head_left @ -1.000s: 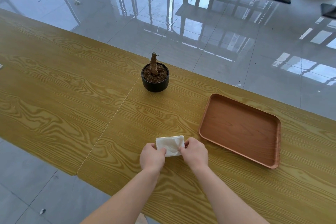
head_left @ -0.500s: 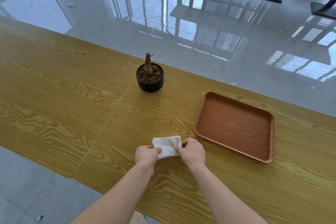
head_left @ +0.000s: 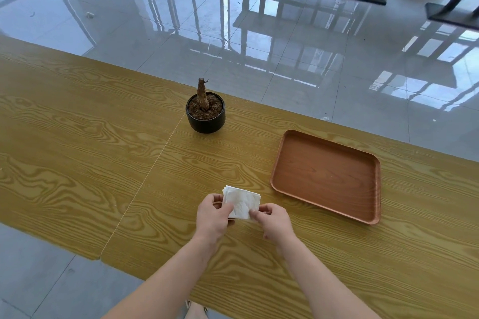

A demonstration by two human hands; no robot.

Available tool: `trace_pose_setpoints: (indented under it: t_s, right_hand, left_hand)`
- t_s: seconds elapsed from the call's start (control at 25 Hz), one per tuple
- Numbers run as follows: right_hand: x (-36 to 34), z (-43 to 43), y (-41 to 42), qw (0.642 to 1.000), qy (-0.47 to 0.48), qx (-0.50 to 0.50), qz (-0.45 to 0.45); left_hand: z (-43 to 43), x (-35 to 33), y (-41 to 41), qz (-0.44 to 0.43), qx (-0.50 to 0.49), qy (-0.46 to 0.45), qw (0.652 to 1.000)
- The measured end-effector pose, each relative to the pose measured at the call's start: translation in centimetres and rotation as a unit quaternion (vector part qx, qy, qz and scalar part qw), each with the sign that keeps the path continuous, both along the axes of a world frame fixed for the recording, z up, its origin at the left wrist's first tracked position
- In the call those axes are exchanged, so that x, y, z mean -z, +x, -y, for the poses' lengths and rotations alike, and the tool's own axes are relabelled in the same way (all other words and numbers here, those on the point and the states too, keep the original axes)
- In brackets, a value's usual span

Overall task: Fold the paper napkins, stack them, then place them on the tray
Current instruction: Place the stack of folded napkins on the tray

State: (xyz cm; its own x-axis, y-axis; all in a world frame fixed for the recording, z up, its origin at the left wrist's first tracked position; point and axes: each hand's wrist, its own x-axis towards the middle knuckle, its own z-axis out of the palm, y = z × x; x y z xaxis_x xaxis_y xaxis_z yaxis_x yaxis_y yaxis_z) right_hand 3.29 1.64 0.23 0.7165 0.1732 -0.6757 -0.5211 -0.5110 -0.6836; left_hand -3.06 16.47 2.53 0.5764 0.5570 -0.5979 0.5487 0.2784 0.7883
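Napkins (head_left: 242, 201), folded into a white stack, are being held on or just over the wooden table (head_left: 77, 137), most of the stack sticking out beyond the grip. The left hand (head_left: 211, 215) is pinching its near-left edge, and the right hand (head_left: 274, 220) is pinching its near-right corner. The brown tray (head_left: 326, 176) is lying off to the right, apart from the stack.
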Motion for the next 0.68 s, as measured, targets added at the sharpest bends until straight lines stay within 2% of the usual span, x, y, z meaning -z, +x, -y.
trace_pose_setpoints:
  t_s: [0.16,0.28,0.44,0.56,0.68]
  right_hand:
    - [-1.2,2.2,0.4,0.990,0.100,0.067,-0.070]
    - [-2.0,5.0,1.1,0.986,0.124,0.113,-0.002]
    - [-3.0,8.9,2.6,0.984,0.020,0.076,0.159]
    - [-3.6,11.4,3.6,0.970,-0.052,0.014,0.236]
    - [-3.8,13.2,5.0,0.952,-0.110,-0.026,0.286]
  left_hand:
    - [1.0,-0.9,1.5,0.015,0.006,-0.025,1.000]
    - [2.7,-1.3,2.8,0.019,0.040,-0.011,0.999]
    - [6.1,-1.5,4.3,0.012,0.123,0.059,0.991]
    - [8.6,-1.6,5.8,0.003,0.174,0.152,0.973]
    - [10.5,-1.9,8.0,0.001,0.229,0.254,0.940]
